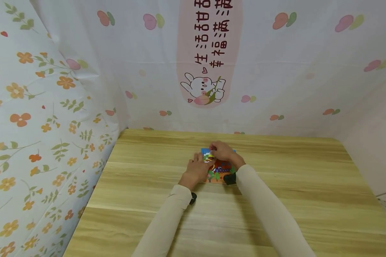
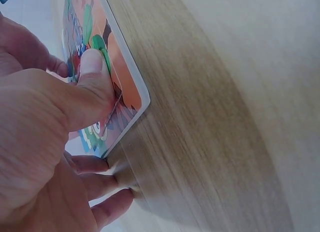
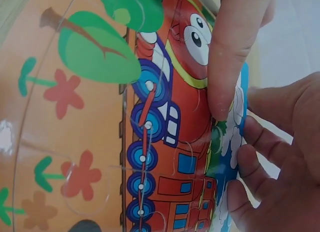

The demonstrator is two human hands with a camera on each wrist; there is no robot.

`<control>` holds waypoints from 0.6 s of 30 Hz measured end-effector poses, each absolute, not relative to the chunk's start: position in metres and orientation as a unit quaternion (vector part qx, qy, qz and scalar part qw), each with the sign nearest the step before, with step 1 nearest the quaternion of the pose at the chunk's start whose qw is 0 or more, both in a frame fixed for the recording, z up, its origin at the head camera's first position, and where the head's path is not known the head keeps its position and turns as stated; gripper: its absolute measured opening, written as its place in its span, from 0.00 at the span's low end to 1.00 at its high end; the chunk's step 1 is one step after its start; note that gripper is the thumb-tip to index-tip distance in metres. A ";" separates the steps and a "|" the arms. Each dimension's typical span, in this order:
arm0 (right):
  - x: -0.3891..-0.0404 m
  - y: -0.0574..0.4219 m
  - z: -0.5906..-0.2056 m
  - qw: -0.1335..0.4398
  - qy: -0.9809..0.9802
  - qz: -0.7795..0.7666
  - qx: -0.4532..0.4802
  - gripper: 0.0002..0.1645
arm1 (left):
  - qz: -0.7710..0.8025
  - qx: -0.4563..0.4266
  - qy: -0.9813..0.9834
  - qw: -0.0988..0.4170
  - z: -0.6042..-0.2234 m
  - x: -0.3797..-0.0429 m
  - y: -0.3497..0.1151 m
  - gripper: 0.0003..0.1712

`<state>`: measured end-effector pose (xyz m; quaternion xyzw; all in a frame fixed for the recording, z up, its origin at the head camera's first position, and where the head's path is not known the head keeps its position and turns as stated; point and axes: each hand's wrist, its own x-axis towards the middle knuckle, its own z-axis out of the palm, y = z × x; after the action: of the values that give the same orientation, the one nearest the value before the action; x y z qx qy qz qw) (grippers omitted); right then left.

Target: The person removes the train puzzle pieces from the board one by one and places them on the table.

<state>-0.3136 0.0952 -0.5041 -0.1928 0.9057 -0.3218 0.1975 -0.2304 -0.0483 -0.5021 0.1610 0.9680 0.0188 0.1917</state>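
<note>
On the surface (image 1: 128, 200), a puzzle (image 1: 221, 170) is pressed at left by the loosely spread left hand (image 1: 197, 170). Its far edge is overhung by the right hand (image 1: 224, 152), grip unclear.

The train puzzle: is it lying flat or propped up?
Flat: the head view shows the train puzzle lying on the table, and in the left wrist view one corner rests against it.

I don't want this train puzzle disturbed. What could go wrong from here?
Pressing hard, the left hand, whose thumb lies over the puzzle, might pop pieces along the cut lines. The puzzle lies flat on the wooden table, so an uneven push might slide it. The right wrist's dark device, seen over the near right corner, might brush it.
</note>
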 end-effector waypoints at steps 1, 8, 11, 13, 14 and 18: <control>-0.313 0.095 -0.504 0.197 0.905 -0.325 -0.191 0.10 | 0.020 0.160 0.968 0.193 -0.502 -0.230 -0.048 0.47; -0.311 0.096 -0.505 0.184 0.899 -0.357 -0.174 0.09 | 0.026 0.154 0.967 0.200 -0.502 -0.231 -0.048 0.42; -0.311 0.096 -0.507 0.179 0.896 -0.369 -0.170 0.07 | 0.025 0.158 0.967 0.199 -0.502 -0.231 -0.048 0.42; -0.312 0.097 -0.508 0.176 0.894 -0.376 -0.168 0.07 | 0.021 0.161 0.967 0.196 -0.503 -0.231 -0.049 0.42; -0.312 0.097 -0.507 0.175 0.893 -0.378 -0.167 0.07 | 0.019 0.162 0.967 0.195 -0.503 -0.231 -0.049 0.42; -0.312 0.097 -0.508 0.179 0.892 -0.382 -0.161 0.11 | 0.018 0.163 0.967 0.195 -0.503 -0.231 -0.049 0.41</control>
<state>-0.3116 0.0973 -0.5075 -0.1613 0.8920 -0.3825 0.1789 -0.2315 -0.0489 -0.5029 0.1633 0.9670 0.0177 0.1950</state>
